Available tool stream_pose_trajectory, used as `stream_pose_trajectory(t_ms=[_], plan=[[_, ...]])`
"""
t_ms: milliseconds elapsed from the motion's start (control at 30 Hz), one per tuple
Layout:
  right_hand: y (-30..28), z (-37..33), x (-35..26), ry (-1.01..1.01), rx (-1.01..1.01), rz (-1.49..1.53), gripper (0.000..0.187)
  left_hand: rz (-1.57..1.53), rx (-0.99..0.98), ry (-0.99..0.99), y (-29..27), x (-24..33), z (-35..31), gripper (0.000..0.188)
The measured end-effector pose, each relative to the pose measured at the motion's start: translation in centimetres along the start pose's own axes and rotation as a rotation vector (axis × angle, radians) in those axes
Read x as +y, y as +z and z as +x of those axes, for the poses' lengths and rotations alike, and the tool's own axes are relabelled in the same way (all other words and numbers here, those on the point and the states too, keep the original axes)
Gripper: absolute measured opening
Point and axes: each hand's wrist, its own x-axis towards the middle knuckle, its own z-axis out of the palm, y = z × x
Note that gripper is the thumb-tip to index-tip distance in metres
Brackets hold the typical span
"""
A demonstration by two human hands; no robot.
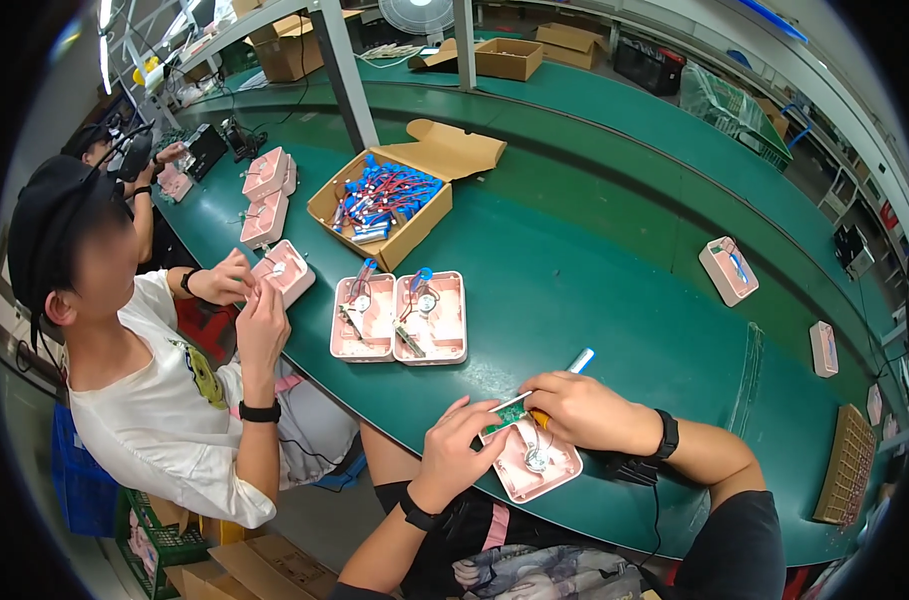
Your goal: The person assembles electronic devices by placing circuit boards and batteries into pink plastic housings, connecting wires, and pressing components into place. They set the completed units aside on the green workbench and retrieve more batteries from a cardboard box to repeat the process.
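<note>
A pink plastic housing point(546, 474) lies open on the table before me, with a round silver part point(535, 459) inside. My left hand point(455, 452) is closed at its left side, its fingers gripping the edge of a green circuit board point(510, 415). Over the far right side of the housing, my right hand point(586, 412) has bent fingers closed around a small yellow piece point(540, 418), mostly hidden, whose kind I cannot make out. A blue and silver battery cell point(581, 360) sticks out just beyond the right hand.
Two pink housings point(399, 318) with wires and boards stand left of my hands. Behind them, a cardboard box point(414, 222) holds many blue batteries. A co-worker point(164, 370) works at the left. More housings point(729, 271) lie right, near a brown tray point(841, 465).
</note>
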Motion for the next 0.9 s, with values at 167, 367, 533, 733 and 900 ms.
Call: stream_pose_trajectory(t_ms=[167, 367, 533, 733, 900], plan=[[-0.1, 0.0, -0.2, 0.059, -0.002, 0.007, 0.014, 0.138, -0.036, 0.003, -0.5, 1.1, 0.0, 0.015], [-0.9, 0.5, 0.4, 0.126, -0.054, 0.159, 0.013, 0.176, -0.055, 0.048, -0.3, 1.5, 0.5, 0.012], [-0.8, 0.3, 0.3, 0.123, -0.061, 0.103, 0.016, 0.222, -0.092, 0.084, -0.2, 1.7, 0.6, 0.013], [-0.6, 0.6, 0.9, 0.132, -0.122, 0.083, 0.022, 0.198, -0.114, 0.113, -0.1, 1.3, 0.7, 0.01], [-2.6, 0.9, 1.3, 0.125, -0.141, 0.285, 0.024, 0.2, -0.117, 0.094, -0.4, 1.4, 0.7, 0.009]])
